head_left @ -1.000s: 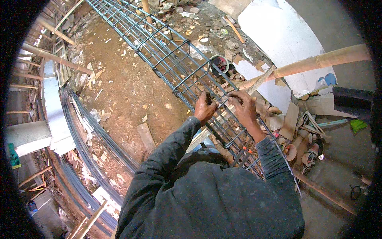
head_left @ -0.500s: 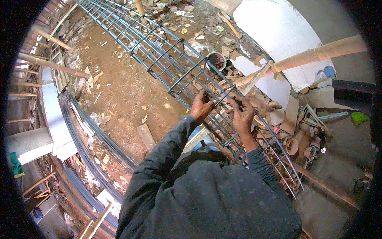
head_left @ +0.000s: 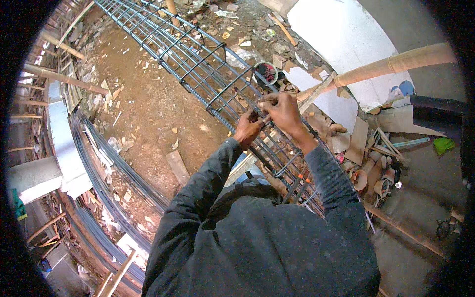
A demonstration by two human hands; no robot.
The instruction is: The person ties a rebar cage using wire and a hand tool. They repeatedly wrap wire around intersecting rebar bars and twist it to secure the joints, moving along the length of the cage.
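Observation:
A long steel rebar cage (head_left: 198,64) runs from the far left toward my body, made of ribbed long bars with square stirrups around them. My left hand (head_left: 248,129) is at the cage's near section, its thumb and fingers pinched together by a crossing bar. Just right of it and slightly farther off, my right hand (head_left: 287,115) bends over the top of the cage with its fingers curled in. Both sets of fingertips almost meet at a bar crossing. Whatever they pinch is too small or hidden to make out.
A bamboo pole (head_left: 396,62) slants in from the right toward the cage. Beyond it leans a white panel (head_left: 341,44). A small bucket (head_left: 254,75) stands behind the cage. Rubble and scraps litter the right side. Bundled steel rods (head_left: 101,153) curve along the left.
My right hand has moved left and away from me, turning over the top of the bars, closer to my left hand. The left hand stays at nearly the same place.

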